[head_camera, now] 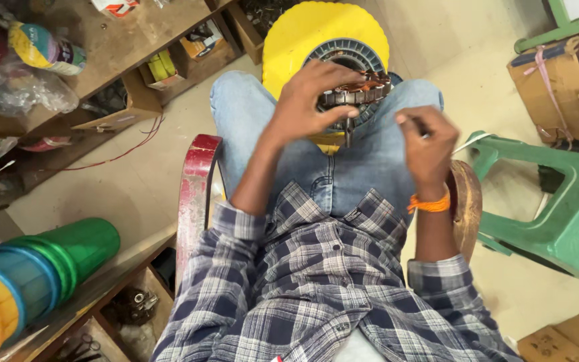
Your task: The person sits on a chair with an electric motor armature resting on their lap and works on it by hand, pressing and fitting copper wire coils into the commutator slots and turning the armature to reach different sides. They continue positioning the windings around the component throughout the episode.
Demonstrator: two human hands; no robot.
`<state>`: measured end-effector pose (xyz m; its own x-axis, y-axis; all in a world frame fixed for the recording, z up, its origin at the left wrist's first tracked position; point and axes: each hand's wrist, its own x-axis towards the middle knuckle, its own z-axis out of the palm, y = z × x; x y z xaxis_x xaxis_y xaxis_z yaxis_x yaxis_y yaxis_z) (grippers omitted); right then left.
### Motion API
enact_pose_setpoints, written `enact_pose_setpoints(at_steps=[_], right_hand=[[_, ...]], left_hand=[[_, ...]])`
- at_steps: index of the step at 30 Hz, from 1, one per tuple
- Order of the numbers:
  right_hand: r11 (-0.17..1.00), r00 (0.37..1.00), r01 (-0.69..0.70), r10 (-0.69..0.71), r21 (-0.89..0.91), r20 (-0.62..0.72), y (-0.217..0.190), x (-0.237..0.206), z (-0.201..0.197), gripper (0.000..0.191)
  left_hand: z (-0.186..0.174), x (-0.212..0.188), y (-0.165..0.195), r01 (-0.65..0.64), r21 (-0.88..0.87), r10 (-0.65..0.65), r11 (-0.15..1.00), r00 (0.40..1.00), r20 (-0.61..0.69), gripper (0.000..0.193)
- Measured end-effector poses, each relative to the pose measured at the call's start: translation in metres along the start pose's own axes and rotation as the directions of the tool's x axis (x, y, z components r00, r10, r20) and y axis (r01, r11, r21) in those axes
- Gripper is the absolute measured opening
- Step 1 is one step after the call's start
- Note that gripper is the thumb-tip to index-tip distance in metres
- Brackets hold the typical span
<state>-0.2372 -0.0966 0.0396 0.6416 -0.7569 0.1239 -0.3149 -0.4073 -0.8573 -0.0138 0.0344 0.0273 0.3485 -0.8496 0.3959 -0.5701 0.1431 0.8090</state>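
**Left hand gripping fan-motor stator on lap, right pinching thin wire beside it**

Person is sitting on a red-framed chair point(194, 194), knees toward a yellow stool point(283, 47). The stator point(356, 94), a round laminated core w/ copper windings, is resting between the knees, just in front of the stool, its shaft running roughly vertical in view, w/ a metal stub poking toward the body.

The left hand point(306, 100) is lying over the stator's left side, fingers curled across the top & thumb under the rim, so it's closing on the core. It's the nearer hand, touching it.

The right hand point(429, 137) is hovering just right of the stator, apart from it, fingers pinched narrow on a thin dark strand, prob. wire; too small to tell for sure. Wrist w/ an orange band point(429, 203) is bent inward, forearm rising from the lap.

Green plastic stool point(564, 208) is standing at right, cardboard boxes beyond.
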Motion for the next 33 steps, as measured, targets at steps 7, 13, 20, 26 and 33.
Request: enact_pose_setpoints(at_steps=[7,13,20,26,33], right_hand=[[0.905,0.933,0.360,-0.347,-0.226,0.097,-0.037,0.044,-0.029,0.011],[0.799,0.818,0.565,-0.511,-0.204,0.265,-0.060,0.073,-0.017,0.018],[0.807,0.812,0.567,-0.512,-0.167,0.281,-0.062,0.065,-0.019,0.014],[0.771,0.808,0.588,-0.546,-0.244,0.221,-0.043,0.087,-0.006,0.014],[0.716,0.762,0.648,-0.601,-0.260,0.242,-0.032,0.118,0.031,0.016]], left_hand=[[0.039,-0.017,0.019,0.065,0.189,0.003,0.980,0.941,-0.338,0.036],[0.042,-0.016,0.013,0.043,0.254,0.049,0.966,0.936,-0.348,0.040],[0.047,-0.019,0.012,0.055,0.235,0.032,0.970,0.936,-0.351,0.044],[0.040,-0.014,0.022,0.066,0.204,0.012,0.977,0.933,-0.359,0.041],[0.042,0.018,0.014,0.527,0.055,-0.510,0.848,0.840,-0.183,0.038]])
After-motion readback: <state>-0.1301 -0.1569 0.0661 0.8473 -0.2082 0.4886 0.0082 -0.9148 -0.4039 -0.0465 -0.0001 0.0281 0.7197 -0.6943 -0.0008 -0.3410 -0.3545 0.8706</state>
